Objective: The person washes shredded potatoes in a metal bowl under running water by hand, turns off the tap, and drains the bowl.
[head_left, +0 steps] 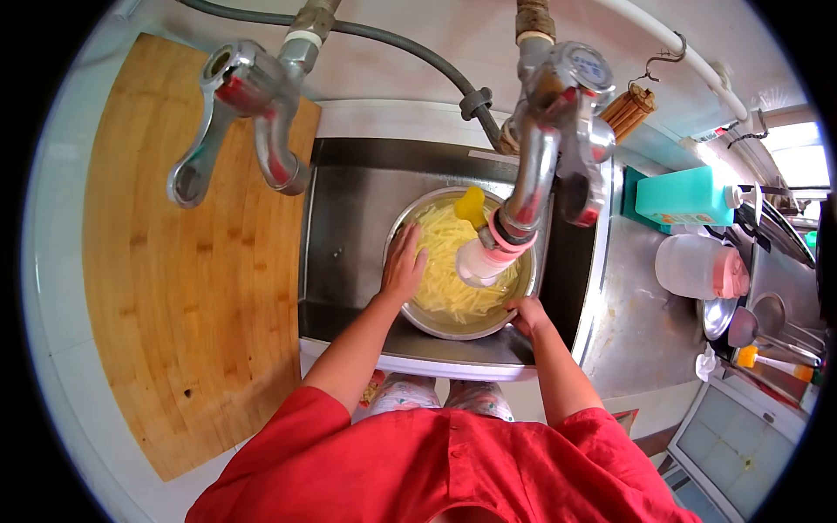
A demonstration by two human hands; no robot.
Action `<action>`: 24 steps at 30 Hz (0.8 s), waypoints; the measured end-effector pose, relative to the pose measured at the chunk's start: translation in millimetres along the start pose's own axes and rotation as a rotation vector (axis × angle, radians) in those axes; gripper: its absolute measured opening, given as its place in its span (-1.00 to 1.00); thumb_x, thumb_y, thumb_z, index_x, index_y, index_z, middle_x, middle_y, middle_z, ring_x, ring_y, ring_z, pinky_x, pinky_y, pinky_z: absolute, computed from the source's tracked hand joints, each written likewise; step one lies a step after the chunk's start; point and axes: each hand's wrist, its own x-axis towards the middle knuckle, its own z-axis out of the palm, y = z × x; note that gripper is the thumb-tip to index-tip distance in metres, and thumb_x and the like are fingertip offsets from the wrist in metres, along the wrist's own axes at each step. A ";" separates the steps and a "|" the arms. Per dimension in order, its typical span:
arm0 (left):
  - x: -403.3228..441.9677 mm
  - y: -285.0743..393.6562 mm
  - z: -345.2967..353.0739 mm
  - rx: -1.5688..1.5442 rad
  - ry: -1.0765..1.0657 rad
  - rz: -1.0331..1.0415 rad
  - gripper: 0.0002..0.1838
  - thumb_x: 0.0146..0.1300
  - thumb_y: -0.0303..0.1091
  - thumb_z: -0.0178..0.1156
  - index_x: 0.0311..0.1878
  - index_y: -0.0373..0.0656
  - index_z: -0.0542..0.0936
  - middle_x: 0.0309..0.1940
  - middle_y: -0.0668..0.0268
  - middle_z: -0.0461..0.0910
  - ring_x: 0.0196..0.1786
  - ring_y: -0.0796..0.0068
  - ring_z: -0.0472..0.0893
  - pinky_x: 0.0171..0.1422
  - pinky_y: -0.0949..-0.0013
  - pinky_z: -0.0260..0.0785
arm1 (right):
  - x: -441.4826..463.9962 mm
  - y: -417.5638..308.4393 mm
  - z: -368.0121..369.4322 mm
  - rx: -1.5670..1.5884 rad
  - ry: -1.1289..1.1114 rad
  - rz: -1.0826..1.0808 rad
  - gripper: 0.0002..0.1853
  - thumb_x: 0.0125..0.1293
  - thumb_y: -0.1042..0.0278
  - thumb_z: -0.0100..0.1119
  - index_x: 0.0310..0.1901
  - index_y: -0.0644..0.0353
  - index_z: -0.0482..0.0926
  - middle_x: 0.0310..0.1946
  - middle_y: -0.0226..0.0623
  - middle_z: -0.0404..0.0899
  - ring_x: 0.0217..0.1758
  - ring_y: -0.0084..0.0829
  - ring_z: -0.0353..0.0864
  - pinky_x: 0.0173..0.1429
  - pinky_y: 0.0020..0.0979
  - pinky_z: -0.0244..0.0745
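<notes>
In the sink, a round metal bowl holds pale yellow shredded strips, probably potato, lying in water. My left hand rests over the bowl's left rim, its fingers stretched out along the inside edge beside the strips. At the lower right, my right hand is closed on the bowl's rim; some of its fingers are hidden. Above the bowl hangs a faucet with a pink and white spout extension and a yellow tab. This extension covers part of the strips.
The metal sink surrounds the bowl. A large wooden board lies left, beneath a second faucet. On the right counter are a teal bottle, a clear jar with a pink lid and several ladles.
</notes>
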 end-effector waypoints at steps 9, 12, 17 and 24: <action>5.0 -17.2 14.8 0.151 -0.061 0.053 -0.32 0.24 -0.31 0.12 0.41 -0.20 0.15 0.34 0.00 0.24 0.39 0.01 0.21 0.48 0.11 0.00 | -18.8 -10.9 13.8 0.007 -0.085 -0.051 -0.48 0.01 0.81 0.01 0.10 0.42 0.37 -0.04 -0.01 0.52 -0.01 -0.01 0.57 0.09 -0.06 0.53; 1.6 -15.6 14.9 0.155 -0.035 0.033 -0.31 0.25 -0.29 0.12 0.42 -0.19 0.14 0.35 -0.01 0.21 0.40 0.00 0.19 0.49 0.10 -0.02 | -14.8 -14.0 16.5 0.043 -0.127 -0.079 -0.43 -0.03 0.78 -0.02 0.13 0.39 0.32 -0.03 0.01 0.51 -0.04 -0.02 0.58 -0.02 -0.07 0.58; 7.7 -22.2 14.6 0.119 -0.038 0.005 -0.31 0.25 -0.28 0.12 0.42 -0.18 0.14 0.35 -0.03 0.21 0.40 -0.01 0.19 0.48 0.10 -0.01 | -21.7 -13.8 20.5 0.044 -0.139 -0.121 -0.41 -0.10 0.77 -0.02 0.10 0.37 0.35 -0.08 -0.04 0.51 -0.01 -0.07 0.55 0.01 -0.11 0.56; 12.6 -15.0 2.2 0.031 -0.025 0.097 -0.33 0.26 -0.28 0.11 0.41 -0.17 0.15 0.33 -0.05 0.24 0.39 -0.02 0.20 0.46 0.11 0.02 | -38.0 0.3 18.9 0.087 -0.149 -0.156 -0.44 -0.11 0.76 0.00 0.07 0.39 0.36 -0.17 -0.10 0.53 -0.15 -0.16 0.56 -0.08 -0.22 0.56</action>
